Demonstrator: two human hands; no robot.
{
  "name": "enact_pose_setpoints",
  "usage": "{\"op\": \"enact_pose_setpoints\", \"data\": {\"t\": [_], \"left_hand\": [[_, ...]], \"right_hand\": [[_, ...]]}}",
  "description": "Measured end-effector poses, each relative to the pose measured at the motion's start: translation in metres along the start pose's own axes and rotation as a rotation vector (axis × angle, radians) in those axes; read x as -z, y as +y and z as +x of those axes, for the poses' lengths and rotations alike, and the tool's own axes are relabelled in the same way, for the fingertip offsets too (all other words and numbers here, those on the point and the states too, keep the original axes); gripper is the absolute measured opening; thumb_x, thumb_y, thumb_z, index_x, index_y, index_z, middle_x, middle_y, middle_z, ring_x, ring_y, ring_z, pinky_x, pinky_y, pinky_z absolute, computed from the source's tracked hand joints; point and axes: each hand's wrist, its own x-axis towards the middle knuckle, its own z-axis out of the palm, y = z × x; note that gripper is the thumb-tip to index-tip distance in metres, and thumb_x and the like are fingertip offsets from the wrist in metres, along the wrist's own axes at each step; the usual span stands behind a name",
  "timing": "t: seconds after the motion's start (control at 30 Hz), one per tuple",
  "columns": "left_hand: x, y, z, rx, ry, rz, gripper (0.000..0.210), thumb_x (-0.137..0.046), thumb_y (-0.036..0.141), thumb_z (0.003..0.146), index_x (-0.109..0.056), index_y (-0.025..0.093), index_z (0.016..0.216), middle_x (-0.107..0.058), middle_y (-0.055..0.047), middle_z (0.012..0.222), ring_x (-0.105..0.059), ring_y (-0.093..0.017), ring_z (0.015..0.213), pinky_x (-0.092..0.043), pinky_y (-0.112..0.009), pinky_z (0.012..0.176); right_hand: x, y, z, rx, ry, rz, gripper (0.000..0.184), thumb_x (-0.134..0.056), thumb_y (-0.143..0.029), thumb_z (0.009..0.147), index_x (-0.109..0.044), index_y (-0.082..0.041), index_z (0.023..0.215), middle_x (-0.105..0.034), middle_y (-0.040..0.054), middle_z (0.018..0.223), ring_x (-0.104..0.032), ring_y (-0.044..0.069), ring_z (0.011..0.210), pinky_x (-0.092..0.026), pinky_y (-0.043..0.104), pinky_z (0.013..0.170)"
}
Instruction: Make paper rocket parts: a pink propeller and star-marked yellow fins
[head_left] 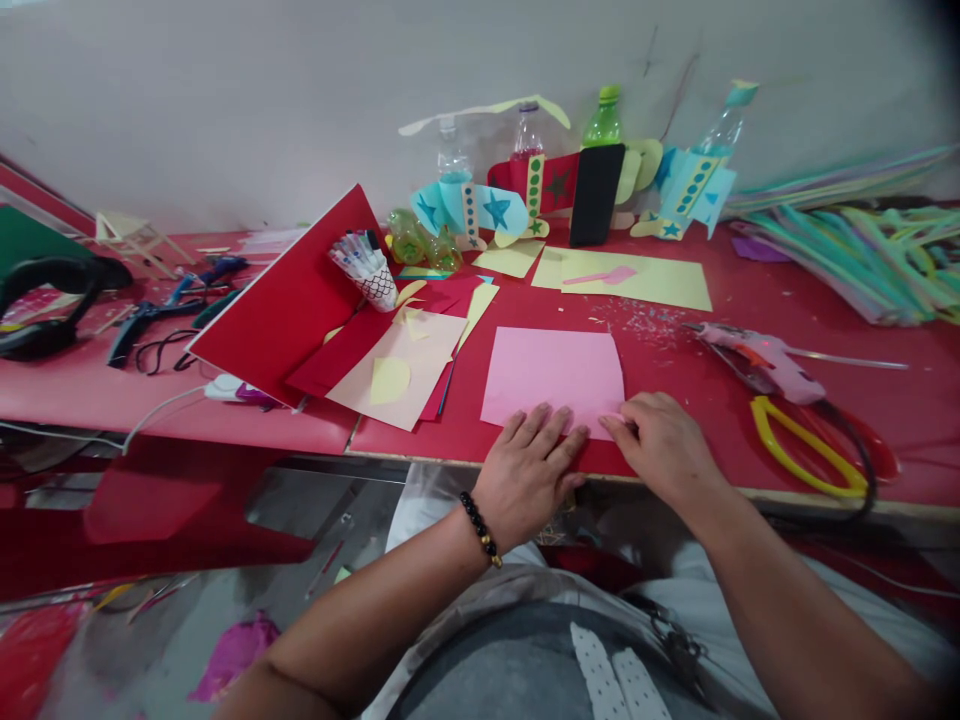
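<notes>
Head view: I have pink paper (551, 372) flat near the bench's (667, 370) front edge. My left hand (529, 475) spreads over its near side; my right hand (664, 445) pinches its near-right corner. Even left-hand pressure should prevent slipping.

pen cup (381, 290): packed full, in front of red board (296, 285)
headphones (52, 308): far left on table (675, 375)
stick frame (131, 228): beyond headphones, near wall (225, 110)
green bottle (604, 124): upright, behind black panel (596, 195)
strips (832, 268): heaped right, mostly blue-green
glue gun (786, 368): pink, tip pointing left
yellow handle (763, 412): just beside glue gun, near table edge
</notes>
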Motion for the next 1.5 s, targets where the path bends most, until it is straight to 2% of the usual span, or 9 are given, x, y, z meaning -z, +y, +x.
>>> {"op": "enact_pose_setpoints", "data": {"t": [0.13, 0.2, 0.27, 0.37, 0.47, 0.6, 0.8, 1.07, 1.5], "left_hand": [[0.0, 0.0, 0.0, 0.004, 0.007, 0.002, 0.053, -0.038, 0.047, 0.099, -0.04, 0.025, 0.146, -0.036, -0.005, 0.154, -0.03, -0.027, 0.143, -0.028, -0.047, 0.115], [-0.001, 0.001, 0.0, 0.003, 0.016, -0.003, 0.052, -0.039, 0.047, 0.099, -0.04, 0.025, 0.146, -0.037, -0.005, 0.154, -0.03, -0.027, 0.143, -0.028, -0.047, 0.115], [-0.002, 0.001, -0.001, 0.0, 0.03, -0.015, 0.053, -0.04, 0.048, 0.098, -0.041, 0.024, 0.145, -0.038, -0.006, 0.153, -0.031, -0.028, 0.143, -0.028, -0.048, 0.115], [-0.004, 0.0, -0.001, -0.016, 0.038, -0.029, 0.053, -0.046, 0.043, 0.096, -0.043, 0.02, 0.144, -0.039, -0.008, 0.152, -0.031, -0.03, 0.142, -0.027, -0.048, 0.116], [-0.004, -0.001, -0.002, -0.03, 0.02, -0.033, 0.055, -0.048, 0.039, 0.095, -0.041, 0.017, 0.145, -0.04, -0.009, 0.152, -0.029, -0.03, 0.143, -0.023, -0.047, 0.118], [-0.002, -0.001, -0.003, -0.026, -0.012, -0.028, 0.059, -0.043, 0.043, 0.096, -0.036, 0.016, 0.148, -0.037, -0.007, 0.154, -0.027, -0.03, 0.144, -0.023, -0.047, 0.118], [-0.001, -0.002, -0.002, -0.035, -0.03, 0.014, 0.058, -0.047, 0.037, 0.094, -0.038, 0.014, 0.147, -0.036, -0.009, 0.154, -0.027, -0.03, 0.144, -0.022, -0.046, 0.119], [0.001, -0.017, -0.014, -0.011, -0.024, 0.018, 0.057, -0.04, 0.045, 0.099, -0.039, 0.013, 0.146, -0.039, -0.008, 0.153, -0.03, -0.024, 0.143, -0.024, -0.04, 0.119], [0.019, -0.049, -0.043, 0.098, -0.052, 0.076, 0.059, -0.048, 0.044, 0.096, -0.04, 0.012, 0.145, -0.039, -0.01, 0.153, -0.033, -0.025, 0.142, -0.027, -0.043, 0.118]], "right_hand": [[0.005, 0.004, -0.007, -0.063, 0.122, 0.0, 0.022, -0.055, -0.029, 0.089, -0.056, -0.019, 0.069, -0.058, 0.0067, 0.071, -0.052, 0.023, 0.073, -0.044, 0.035, 0.07], [0.009, -0.002, -0.014, -0.07, 0.222, 0.001, 0.012, -0.054, -0.025, 0.089, -0.061, -0.016, 0.085, -0.063, 0.0116, 0.084, -0.056, 0.026, 0.085, -0.048, 0.039, 0.078], [0.011, -0.015, -0.023, 0.047, 0.262, 0.044, 0.022, -0.052, -0.022, 0.091, -0.06, -0.011, 0.108, -0.065, 0.0177, 0.109, -0.058, 0.028, 0.105, -0.046, 0.043, 0.094], [0.006, -0.04, -0.036, 0.332, 0.104, 0.066, 0.047, -0.05, -0.026, 0.093, -0.046, -0.008, 0.136, -0.055, 0.0203, 0.138, -0.045, 0.03, 0.133, -0.039, 0.045, 0.108], [-0.001, -0.054, -0.043, 0.339, 0.011, 0.04, 0.062, -0.048, -0.034, 0.094, -0.033, -0.007, 0.147, -0.042, 0.0207, 0.15, -0.037, 0.031, 0.14, -0.037, 0.048, 0.11], [-0.003, -0.052, -0.044, 0.311, -0.026, 0.046, 0.072, -0.05, -0.043, 0.093, -0.027, -0.008, 0.151, -0.037, 0.0207, 0.153, -0.036, 0.033, 0.141, -0.041, 0.049, 0.107], [-0.003, -0.05, -0.044, 0.278, -0.027, 0.066, 0.075, -0.05, -0.045, 0.092, -0.022, -0.013, 0.154, -0.037, 0.0184, 0.153, -0.036, 0.032, 0.141, -0.042, 0.05, 0.106], [-0.01, -0.048, -0.045, 0.301, 0.0, -0.03, 0.067, -0.051, -0.051, 0.091, -0.044, -0.007, 0.142, -0.042, 0.0216, 0.149, -0.041, 0.034, 0.137, -0.042, 0.049, 0.106], [-0.011, -0.039, -0.052, 0.234, 0.021, -0.071, 0.068, -0.05, -0.05, 0.092, -0.041, -0.006, 0.143, -0.043, 0.0189, 0.149, -0.039, 0.031, 0.139, -0.036, 0.046, 0.109]]}}
